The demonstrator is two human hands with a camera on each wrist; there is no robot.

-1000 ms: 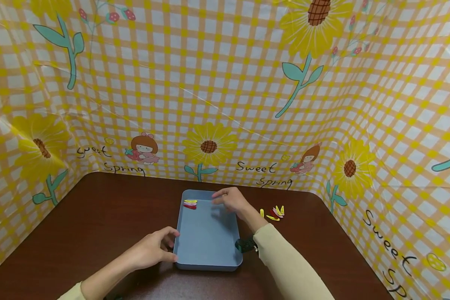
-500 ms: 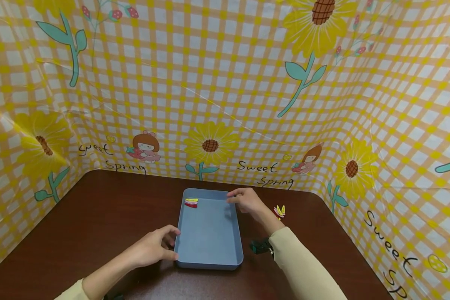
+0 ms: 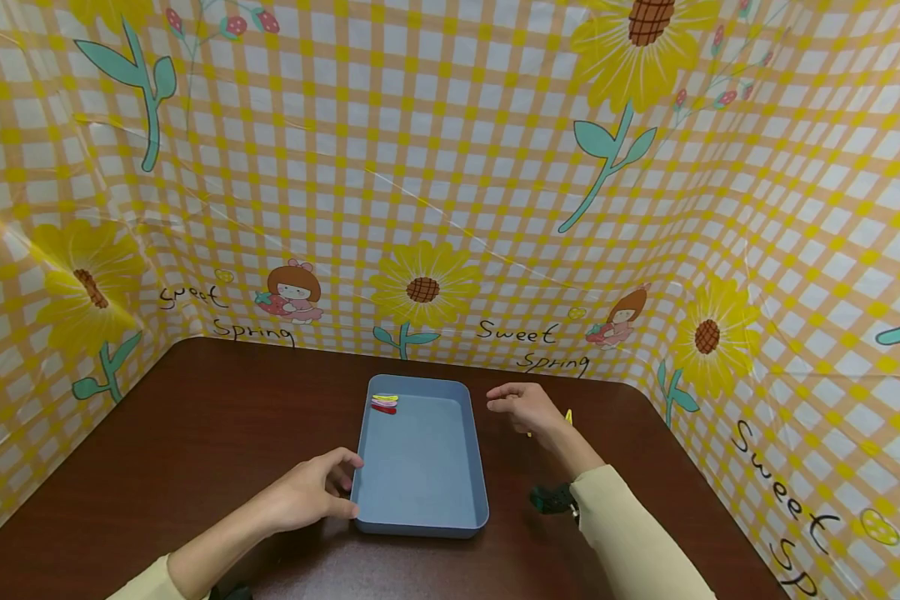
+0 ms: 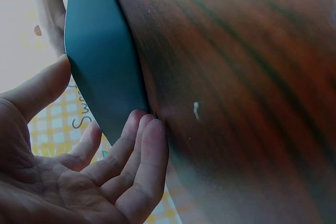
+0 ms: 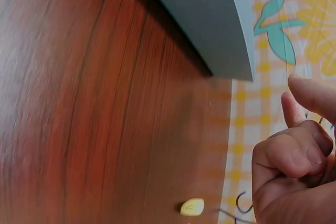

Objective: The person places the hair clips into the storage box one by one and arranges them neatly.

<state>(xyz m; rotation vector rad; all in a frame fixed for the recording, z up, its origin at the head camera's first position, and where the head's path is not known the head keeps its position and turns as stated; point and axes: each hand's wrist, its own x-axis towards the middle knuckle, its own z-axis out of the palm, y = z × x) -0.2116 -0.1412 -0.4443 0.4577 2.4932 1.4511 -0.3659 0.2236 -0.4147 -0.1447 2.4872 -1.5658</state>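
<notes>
Snap hair clips (image 3: 385, 404), yellow, pink and red, lie side by side in the far left corner of a blue-grey rectangular tray (image 3: 420, 467). My left hand (image 3: 311, 493) is at the tray's near left side; in the left wrist view its thumb meets the rim and its fingertips reach the wall's lower edge. To the right of the tray, my right hand (image 3: 528, 408) hangs over the table holding nothing, thumb and forefinger extended, the other fingers curled. Behind it a yellow hair clip (image 3: 568, 419) partly shows; the right wrist view shows a yellow clip (image 5: 192, 206) on the table.
The dark brown table (image 3: 232, 417) is bordered at the back and sides by a checked sunflower cloth (image 3: 450, 167) hanging like a wall. A dark device (image 3: 551, 500) is strapped at the right wrist.
My right hand has moved right, from over the tray's far end out past its right rim, toward the loose clips. The left hand stays at the tray, and the clips inside lie as before.
</notes>
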